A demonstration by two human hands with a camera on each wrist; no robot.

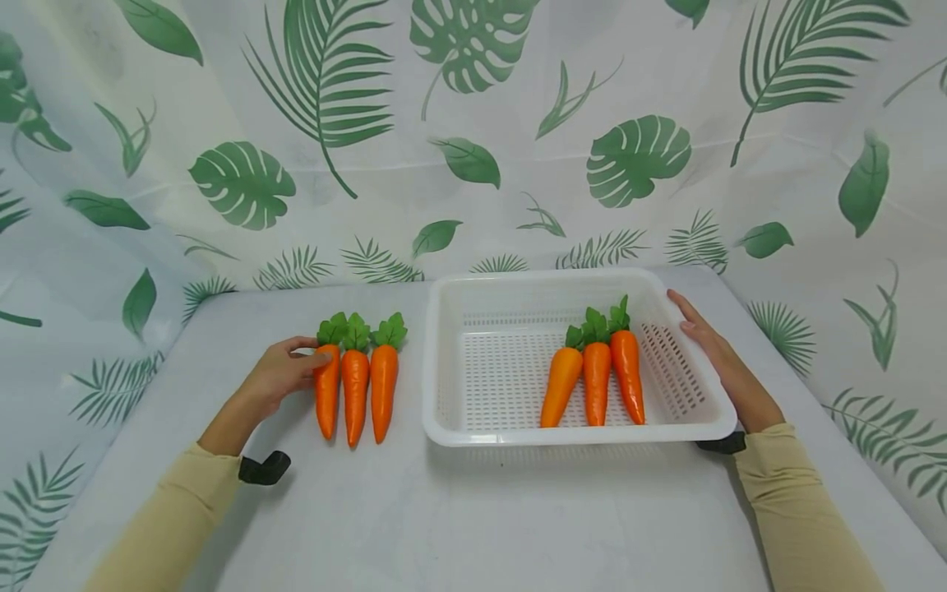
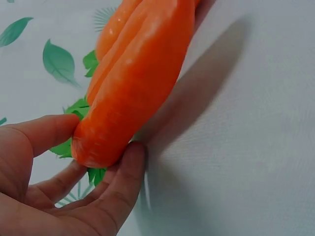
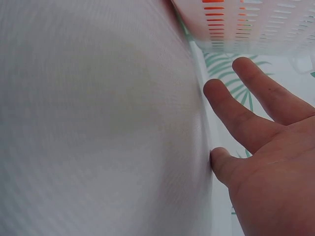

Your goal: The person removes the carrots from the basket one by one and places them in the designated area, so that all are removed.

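Three orange toy carrots with green leafy tops lie side by side on the table, left of the basket. My left hand (image 1: pixel 284 370) pinches the leftmost carrot (image 1: pixel 326 395) near its leafy end. In the left wrist view, the thumb and fingers sit on either side of that carrot (image 2: pixel 133 83). A white plastic basket (image 1: pixel 570 436) holds three more carrots, among them a middle one (image 1: pixel 596 382), all toward its right side. My right hand (image 1: pixel 721 358) is at the basket's right outer side; its fingers look straight and spread in the right wrist view.
A white cloth covers the table (image 1: pixel 473 526). Behind it hangs a white curtain (image 1: pixel 518 181) printed with green leaves. The basket has raised walls with slots and stands right of the loose carrots.
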